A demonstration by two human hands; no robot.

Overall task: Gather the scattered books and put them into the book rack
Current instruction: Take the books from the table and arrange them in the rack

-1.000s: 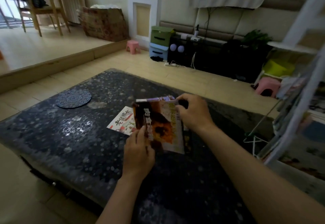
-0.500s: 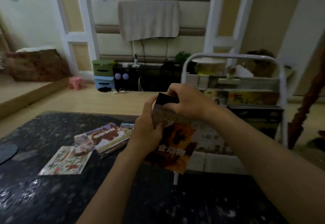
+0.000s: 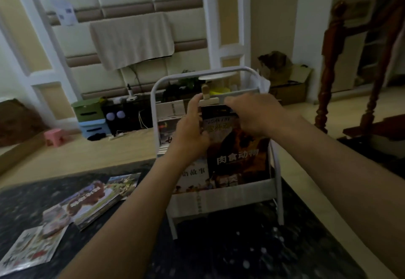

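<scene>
Scattered books (image 3: 87, 201) and a white rack (image 3: 219, 199) sit on the speckled table (image 3: 241, 256).

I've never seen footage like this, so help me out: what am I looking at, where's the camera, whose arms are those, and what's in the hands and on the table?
There is no machine here. These are a person's two bare arms, filmed by one wide-angle camera worn on their head, looking forward and down. The left hand and right hand both hold a dark book upright. Its lower end is down in the front pocket of a white book rack, beside another book already there. A few more books lie on the dark speckled table at the left.
</scene>
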